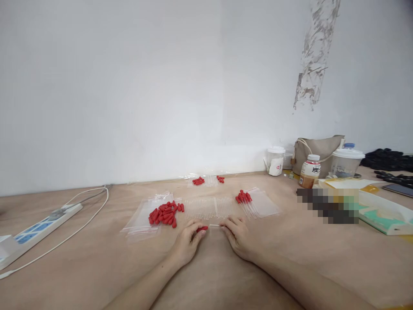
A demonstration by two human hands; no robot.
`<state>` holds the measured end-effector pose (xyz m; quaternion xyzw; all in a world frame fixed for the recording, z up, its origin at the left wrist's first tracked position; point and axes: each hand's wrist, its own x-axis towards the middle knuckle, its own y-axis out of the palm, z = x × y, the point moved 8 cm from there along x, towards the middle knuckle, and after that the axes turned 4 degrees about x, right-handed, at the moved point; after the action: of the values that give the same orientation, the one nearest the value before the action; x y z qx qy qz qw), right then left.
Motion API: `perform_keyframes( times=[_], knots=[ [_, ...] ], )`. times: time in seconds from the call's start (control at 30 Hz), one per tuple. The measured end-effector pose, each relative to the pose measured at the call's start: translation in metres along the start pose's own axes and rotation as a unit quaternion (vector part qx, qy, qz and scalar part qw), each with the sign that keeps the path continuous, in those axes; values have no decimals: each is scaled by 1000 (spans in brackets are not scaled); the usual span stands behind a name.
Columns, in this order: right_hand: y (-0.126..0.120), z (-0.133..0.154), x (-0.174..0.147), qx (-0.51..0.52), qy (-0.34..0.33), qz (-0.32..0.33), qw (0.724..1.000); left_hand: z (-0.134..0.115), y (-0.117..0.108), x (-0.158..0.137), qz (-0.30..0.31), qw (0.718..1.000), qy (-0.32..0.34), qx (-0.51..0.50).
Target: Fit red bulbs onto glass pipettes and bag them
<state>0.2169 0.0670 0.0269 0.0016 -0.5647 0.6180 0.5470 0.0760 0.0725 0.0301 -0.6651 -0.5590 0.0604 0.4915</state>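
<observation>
Between the thumb and fingers of my left hand [188, 242] is a red rubber bulb [202, 229]. A thin glass dropper tube [214, 225] is pinched in my right hand [237, 236], its free end pointing left at the bulb with a small gap between them. Beyond my hands lies a row of clear glass tubes [206, 207]. Left of the row, a heap of red bulbs [164, 213] rests partly on clear plastic bags [137, 221]. On the right, several droppers with red bulbs fitted [244, 198] lie beside and partly over another clear bag [266, 204].
Farther back by the wall is a bag with more red bulbs [198, 181] and tubes. A power strip [38, 230] with a white cable [87, 222] lies at left. At right stand a lidded cup [275, 161], a bottle [310, 172], a grey bag [318, 148] and a white tray [392, 228].
</observation>
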Motion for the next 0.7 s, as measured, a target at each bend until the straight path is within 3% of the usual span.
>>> perform_keyframes(
  times=[0.33, 0.7],
  knots=[
    [5, 0, 0, 30, -9, 25, 999, -5, 6, -2, 21, 1000, 1, -19],
    [0, 4, 2, -51, -79, 61, 994, -17, 11, -5, 69, 996, 38, 52]
  ],
)
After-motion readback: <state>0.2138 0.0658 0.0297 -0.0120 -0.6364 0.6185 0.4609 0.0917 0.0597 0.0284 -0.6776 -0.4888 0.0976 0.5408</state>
